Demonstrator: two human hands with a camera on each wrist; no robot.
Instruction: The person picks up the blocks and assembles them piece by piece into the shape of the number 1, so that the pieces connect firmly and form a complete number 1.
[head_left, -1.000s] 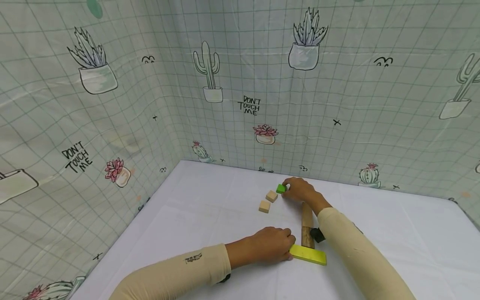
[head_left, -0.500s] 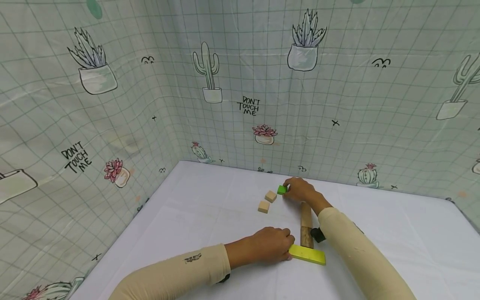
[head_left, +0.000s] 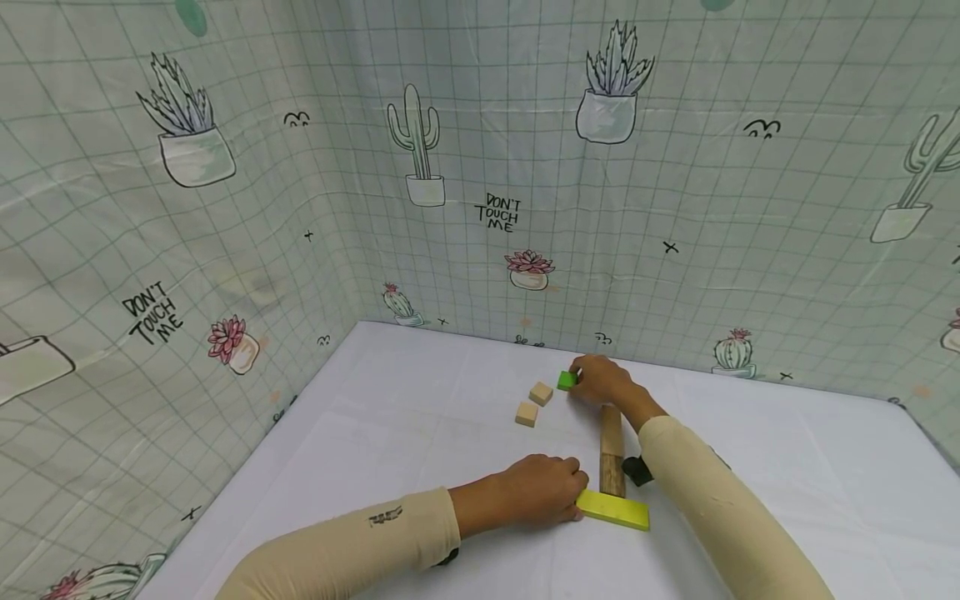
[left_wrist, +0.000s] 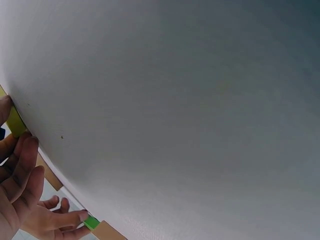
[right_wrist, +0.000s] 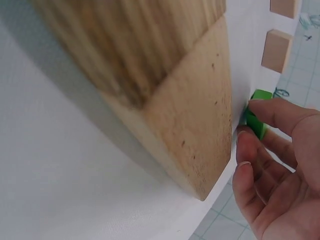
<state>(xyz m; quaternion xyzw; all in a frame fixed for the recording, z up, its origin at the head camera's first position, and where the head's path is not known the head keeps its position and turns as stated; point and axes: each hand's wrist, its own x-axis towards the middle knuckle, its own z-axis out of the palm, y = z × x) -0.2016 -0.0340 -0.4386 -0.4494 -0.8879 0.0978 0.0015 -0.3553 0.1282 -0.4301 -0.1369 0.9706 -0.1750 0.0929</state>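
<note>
My right hand (head_left: 602, 380) pinches a small green block (head_left: 566, 381) between thumb and fingers at the far side of the table; the right wrist view shows the thumb across the green block (right_wrist: 258, 114). My left hand (head_left: 542, 490) pinches the left end of a long yellow block (head_left: 613, 510), seen partly in the left wrist view between thumb and fingers. Two wooden blocks (head_left: 611, 450) lie end to end from behind the yellow one toward my right wrist. Left of the green block sit two small plain wooden blocks, a farther one (head_left: 541, 393) and a nearer one (head_left: 527, 414).
A white cloth covers the table (head_left: 420, 400). Behind it and at the left rises a grid-patterned cloth wall (head_left: 465, 150) printed with cacti. A black strap piece (head_left: 637, 471) shows at my right forearm.
My right hand and the green block have shifted slightly to the right, away from the small wooden blocks. The left hand stays on the yellow block.
</note>
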